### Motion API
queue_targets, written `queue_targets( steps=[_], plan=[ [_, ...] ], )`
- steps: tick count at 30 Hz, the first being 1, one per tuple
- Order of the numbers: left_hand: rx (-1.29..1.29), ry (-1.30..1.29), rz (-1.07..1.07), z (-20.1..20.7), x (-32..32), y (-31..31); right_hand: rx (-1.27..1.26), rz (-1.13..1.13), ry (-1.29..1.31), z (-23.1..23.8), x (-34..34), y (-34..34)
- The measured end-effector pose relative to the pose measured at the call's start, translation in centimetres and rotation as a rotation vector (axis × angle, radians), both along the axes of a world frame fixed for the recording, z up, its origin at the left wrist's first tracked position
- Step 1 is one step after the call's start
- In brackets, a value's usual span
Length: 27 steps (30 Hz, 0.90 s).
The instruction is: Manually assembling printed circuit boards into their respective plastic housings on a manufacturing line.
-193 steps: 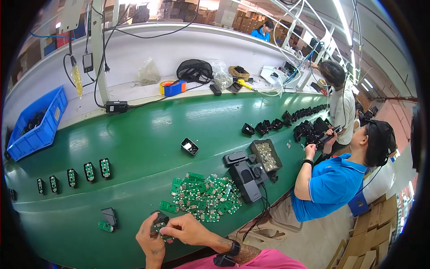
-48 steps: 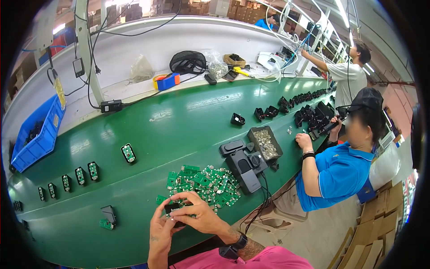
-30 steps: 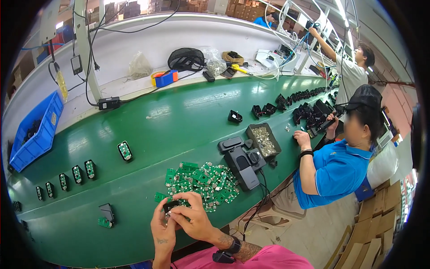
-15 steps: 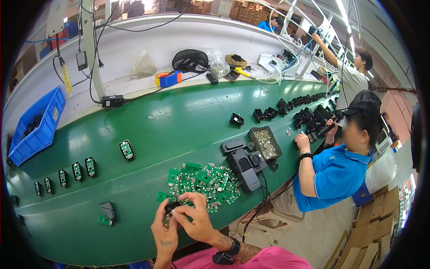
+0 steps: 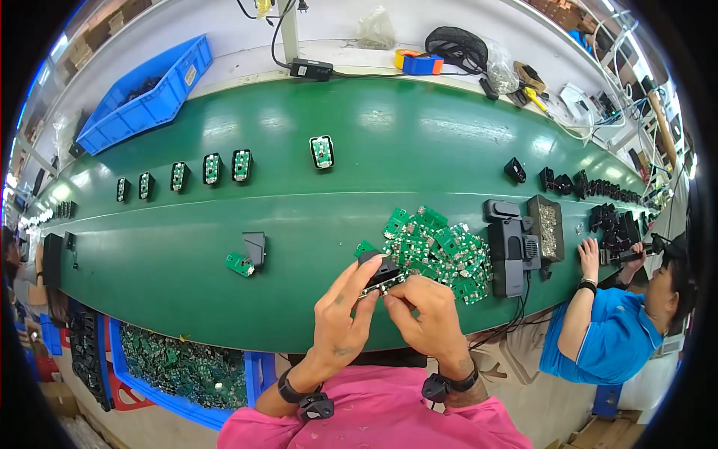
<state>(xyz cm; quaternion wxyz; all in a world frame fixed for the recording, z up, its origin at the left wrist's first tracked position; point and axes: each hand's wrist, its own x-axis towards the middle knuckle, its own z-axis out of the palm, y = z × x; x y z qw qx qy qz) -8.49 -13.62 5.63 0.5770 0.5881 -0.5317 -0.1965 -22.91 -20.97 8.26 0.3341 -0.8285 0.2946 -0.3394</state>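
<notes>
Housing (image 5: 379,269) in hands (image 5: 340,322), crated boards (image 5: 183,363) newly visible

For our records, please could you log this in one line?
left hand: holds black housing; right hand: touches circuit board; board pile: on table

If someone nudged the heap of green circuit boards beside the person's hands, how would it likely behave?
The heap of green circuit boards would probably spread rather than shift as one, since its pieces lie loose and overlapping at many angles. Each piece looks thin and flat, so likely stiff and light. Their raised parts may snag on one another.
</notes>
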Motion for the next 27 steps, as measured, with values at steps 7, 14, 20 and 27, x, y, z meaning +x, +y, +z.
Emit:
queue_targets(
  steps=[7, 14, 20, 27],
  plan=[
    [-0.025, -0.065, -0.063, 0.5, 0.6, 0.3, 0.007, 0.079, 0.039, 0.4, -0.2, 0.0],
    [0.075, -0.196, -0.12, 1.5, 0.9, -0.2, -0.031, 0.058, 0.038, 0.2, 0.1, -0.7],
    [0.105, -0.374, 0.025, 0.8, -0.2, -0.9, -0.188, -0.057, 0.177, -1.3, 0.6, -0.1],
    [0.173, 0.205, -0.102, -0.6, 0.9, -1.8, 0.0, -0.29, -0.024, -3.1, 1.3, 0.2]
  ],
)
